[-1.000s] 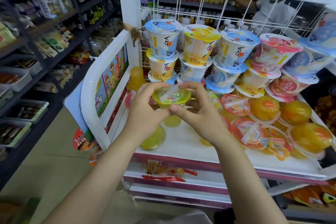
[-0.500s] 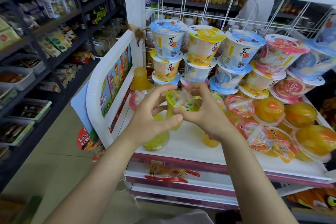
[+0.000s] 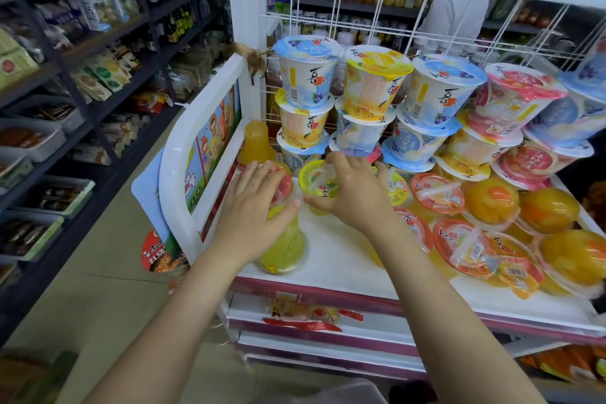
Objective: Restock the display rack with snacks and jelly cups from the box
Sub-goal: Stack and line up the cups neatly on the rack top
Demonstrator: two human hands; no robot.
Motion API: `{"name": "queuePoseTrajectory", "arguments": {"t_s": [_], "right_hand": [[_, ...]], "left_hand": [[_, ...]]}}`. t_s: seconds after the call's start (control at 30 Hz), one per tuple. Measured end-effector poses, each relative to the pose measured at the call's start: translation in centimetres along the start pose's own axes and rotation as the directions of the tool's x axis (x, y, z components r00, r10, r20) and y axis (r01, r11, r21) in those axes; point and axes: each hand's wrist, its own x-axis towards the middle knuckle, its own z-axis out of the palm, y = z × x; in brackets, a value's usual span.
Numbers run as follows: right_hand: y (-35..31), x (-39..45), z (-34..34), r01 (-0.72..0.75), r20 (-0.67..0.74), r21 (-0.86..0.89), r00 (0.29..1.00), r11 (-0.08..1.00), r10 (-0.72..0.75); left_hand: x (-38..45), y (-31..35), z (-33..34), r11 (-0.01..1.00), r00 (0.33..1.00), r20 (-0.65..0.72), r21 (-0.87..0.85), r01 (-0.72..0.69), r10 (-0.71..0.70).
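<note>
Judging by looks, the yellow-lidded jelly cup point(image 3: 319, 179) is light, slick, squashable; gripped at its rim by the right hand point(image 3: 352, 193); the left hand point(image 3: 254, 203) is laid flat on a red-lidded cup point(image 3: 282, 179).

Right hand point(image 3: 352, 197) grips a yellow-lidded jelly cup point(image 3: 319, 179); left hand point(image 3: 254, 203) rests on a red-lidded cup point(image 3: 283, 179).

Shelf front point(image 3: 334, 259) bare — cup stacks point(image 3: 364, 102) behind.

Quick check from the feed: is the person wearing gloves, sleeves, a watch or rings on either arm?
No. The left hand and right hand are both bare, without gloves, and no rings show. Both forearms are uncovered down to the frame's bottom edge, with no sleeve, watch or wristband in view.
</note>
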Motion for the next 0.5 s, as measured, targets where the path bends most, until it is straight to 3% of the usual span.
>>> {"name": "queuePoseTrajectory", "arguments": {"t_s": [0.27,0.33,0.43,0.5], "right_hand": [[-0.2,0.5,-0.3,-0.050,0.088,-0.115,0.994,0.992,0.060],[-0.3,0.4,-0.1,-0.029,0.021,-0.148,0.999,0.989,0.032],[-1.0,-0.5,0.1,0.172,-0.305,0.079,0.942,0.982,-0.141],[-2.0,-1.7,-0.2,0.304,-0.298,0.341,0.932,0.890,-0.204]], "left_hand": [[-0.3,-0.3,0.4,1.000,1.000,0.017,-0.012,0.007,-0.006],[-0.3,-0.3,0.5,1.000,1.000,0.015,-0.020,0.008,-0.008],[-0.3,-0.6,0.4,0.998,1.000,0.000,-0.062,0.006,-0.006],[-0.2,-0.7,0.2,0.992,1.000,-0.002,-0.128,0.012,-0.012]]}}
